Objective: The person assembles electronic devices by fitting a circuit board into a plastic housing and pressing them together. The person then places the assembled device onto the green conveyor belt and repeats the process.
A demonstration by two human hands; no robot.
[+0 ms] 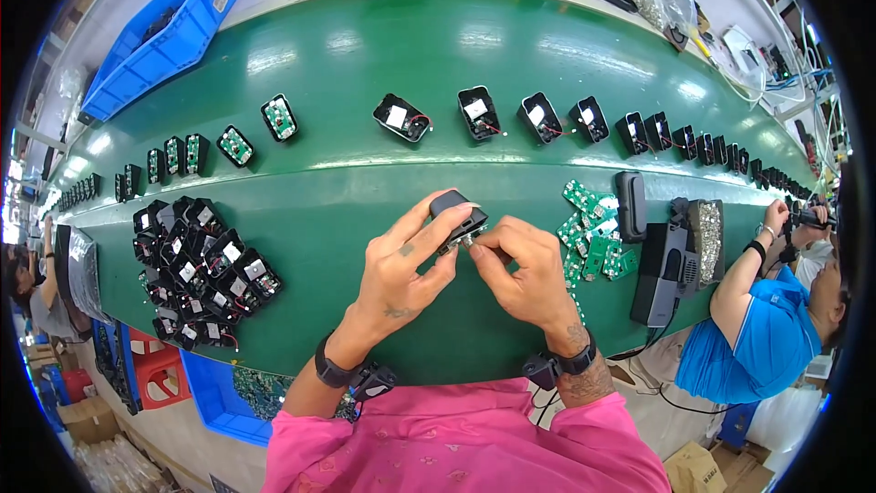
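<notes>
My left hand [397, 269] is closed around a small black plastic housing [447, 203], held over the middle of the green bench. Below the housing's near edge shows a bit of circuit board or connector [467, 241], partly hidden by fingers. Thumb and finger of my right hand [529, 274] pinch at that edge; the small part between them is too hidden to name. To the right of my hands lies a loose pile of green circuit boards [598, 230]. A heap of black housings [196, 265] with wires and pale blocks inside is on the left.
Open black housings [475, 114] stand in a long row across the bench; those on the left hold green boards [279, 117]. A blue bin [169, 41] is at far left. A grey-black device [659, 274] and a black case [630, 207] lie right. A co-worker in blue [762, 338] sits rightward.
</notes>
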